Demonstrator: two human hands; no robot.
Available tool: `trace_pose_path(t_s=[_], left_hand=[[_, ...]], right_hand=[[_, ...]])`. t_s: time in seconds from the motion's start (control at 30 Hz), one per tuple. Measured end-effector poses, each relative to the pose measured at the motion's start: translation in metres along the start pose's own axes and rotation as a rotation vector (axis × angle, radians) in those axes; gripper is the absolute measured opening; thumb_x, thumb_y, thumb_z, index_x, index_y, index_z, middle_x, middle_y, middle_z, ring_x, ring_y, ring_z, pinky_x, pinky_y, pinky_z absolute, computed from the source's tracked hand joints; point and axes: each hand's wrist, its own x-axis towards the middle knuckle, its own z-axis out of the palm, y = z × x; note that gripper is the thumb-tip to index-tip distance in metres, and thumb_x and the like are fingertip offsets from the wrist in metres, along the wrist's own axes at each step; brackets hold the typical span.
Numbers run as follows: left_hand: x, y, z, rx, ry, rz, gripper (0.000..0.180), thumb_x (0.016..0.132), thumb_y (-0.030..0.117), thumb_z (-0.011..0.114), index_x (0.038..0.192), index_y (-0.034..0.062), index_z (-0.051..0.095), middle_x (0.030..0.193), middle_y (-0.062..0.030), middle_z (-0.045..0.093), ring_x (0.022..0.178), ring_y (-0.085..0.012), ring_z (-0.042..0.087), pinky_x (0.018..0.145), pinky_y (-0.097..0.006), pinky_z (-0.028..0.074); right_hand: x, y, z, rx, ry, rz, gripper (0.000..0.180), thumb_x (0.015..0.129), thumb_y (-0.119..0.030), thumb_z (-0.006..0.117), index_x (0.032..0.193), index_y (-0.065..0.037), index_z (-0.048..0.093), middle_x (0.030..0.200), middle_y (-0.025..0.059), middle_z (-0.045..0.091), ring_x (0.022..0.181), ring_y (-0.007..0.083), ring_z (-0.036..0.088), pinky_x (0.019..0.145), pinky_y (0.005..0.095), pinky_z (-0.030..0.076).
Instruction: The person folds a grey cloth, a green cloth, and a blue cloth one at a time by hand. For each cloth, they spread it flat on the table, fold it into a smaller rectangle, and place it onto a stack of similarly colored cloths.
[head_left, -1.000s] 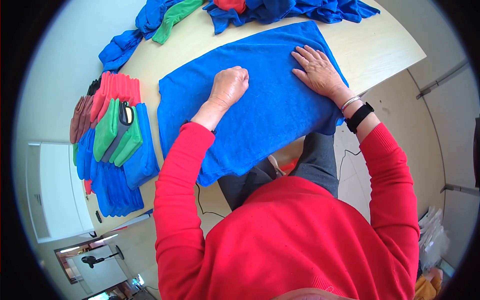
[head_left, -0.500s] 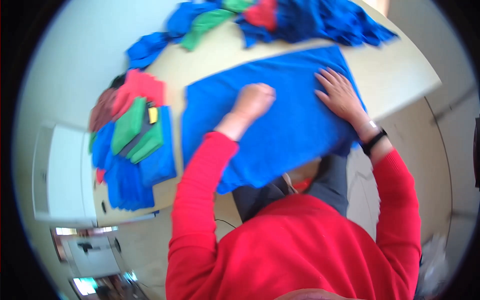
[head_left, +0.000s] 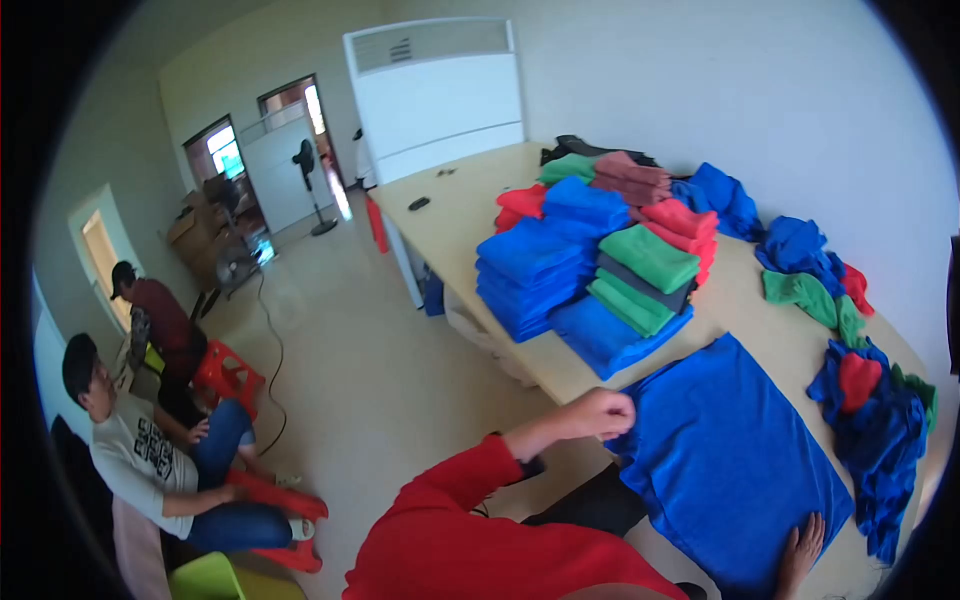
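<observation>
A large blue cloth lies spread over the near edge of the table, its near side hanging toward my lap. My left hand is closed in a fist by the cloth's left corner. What its fingers hold, if anything, is hidden. At the cloth's lower right, my right hand rests flat with its fingers stretched out. Just beyond the left hand is a folded blue cloth, with folded green cloths and a dark grey one on top of it.
Stacked folded blue cloths and red cloths stand on the table. Crumpled blue cloths lie along its far right side. Two people sit at the left, one on a red stool. A standing fan is farther back.
The view has swung left and up, bringing the room and two seated people in. My left fist has moved from over the cloth to its left edge; my right hand still lies flat.
</observation>
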Motion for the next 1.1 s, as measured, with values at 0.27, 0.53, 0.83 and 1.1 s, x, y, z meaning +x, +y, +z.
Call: trace_pose_path(t_s=[0.27, 0.53, 0.83, 1.1], left_hand=[[-0.273, -0.318, -0.046, 1.017, 0.441, -0.829, 0.023, 0.08, 0.025, 0.059, 0.082, 0.0037, 0.067, 0.083, -0.0174, 0.066, 0.075, -0.0325, 0.065, 0.068, -0.043, 0.053], [-0.301, -0.405, -0.02, 1.071, -0.121, -0.447, 0.016, 0.075, 0.011, 0.054, 0.078, 0.0033, 0.068, 0.088, -0.0173, 0.065, 0.078, -0.0312, 0.064, 0.068, -0.043, 0.052], [-0.238, -0.388, -0.026, 0.53, 0.105, -0.725, 0.015, 0.079, 0.015, 0.055, 0.079, 0.0043, 0.066, 0.084, -0.015, 0.065, 0.081, -0.0303, 0.063, 0.068, -0.042, 0.051], [-0.232, -0.363, 0.006, 0.513, 0.497, -0.94, 0.022, 0.083, 0.022, 0.05, 0.084, 0.0057, 0.065, 0.089, -0.0168, 0.066, 0.085, -0.0362, 0.062, 0.073, -0.046, 0.05]], right_hand=[[0.005, -0.009, 0.001, -0.01, 0.128, -0.127, 0.046, 0.092, -0.04, 0.054, 0.126, -0.009, 0.055, 0.121, 0.0182, 0.056, 0.113, 0.0342, 0.051, 0.096, 0.0448, 0.041], [0.014, -0.029, -0.002, -0.027, 0.092, -0.186, 0.042, 0.094, -0.033, 0.053, 0.124, -0.003, 0.055, 0.12, 0.0219, 0.055, 0.109, 0.0366, 0.053, 0.095, 0.0443, 0.042], [0.011, -0.02, 0.004, -0.028, 0.096, -0.18, 0.043, 0.094, -0.033, 0.052, 0.125, -0.002, 0.054, 0.123, 0.0221, 0.053, 0.112, 0.0376, 0.05, 0.097, 0.0457, 0.04], [0.015, 0.002, 0.014, 0.012, 0.024, -0.1, 0.046, 0.095, -0.033, 0.048, 0.13, -0.003, 0.049, 0.13, 0.0199, 0.048, 0.119, 0.036, 0.045, 0.103, 0.045, 0.034]])
